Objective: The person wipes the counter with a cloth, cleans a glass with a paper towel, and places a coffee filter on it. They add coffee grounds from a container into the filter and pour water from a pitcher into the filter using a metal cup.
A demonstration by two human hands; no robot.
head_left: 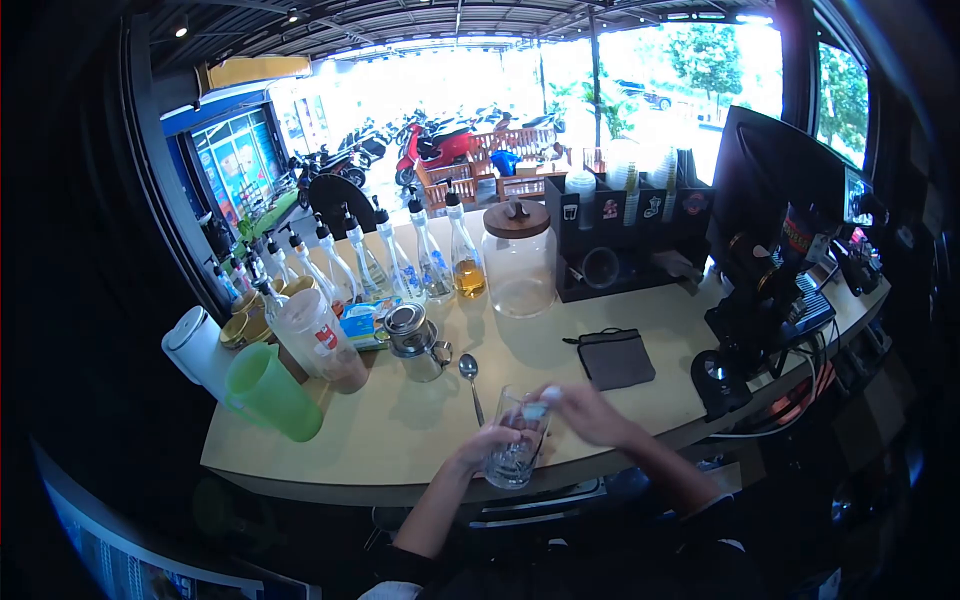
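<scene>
At the counter's front edge my left hand is wrapped round a clear drinking glass, which tilts slightly. My right hand is at the glass's rim, its fingers pinched on a small whitish thing that is too small to name. Just left of the glass a metal spoon lies on the counter. Behind the spoon stands a metal drip filter on a small cup. A dark grey pouch lies behind my right hand.
Pump bottles line the back left of the counter. A green cup and a clear pitcher stand at left. Behind are a wooden-lidded jar and a black cup rack; a black machine is at right.
</scene>
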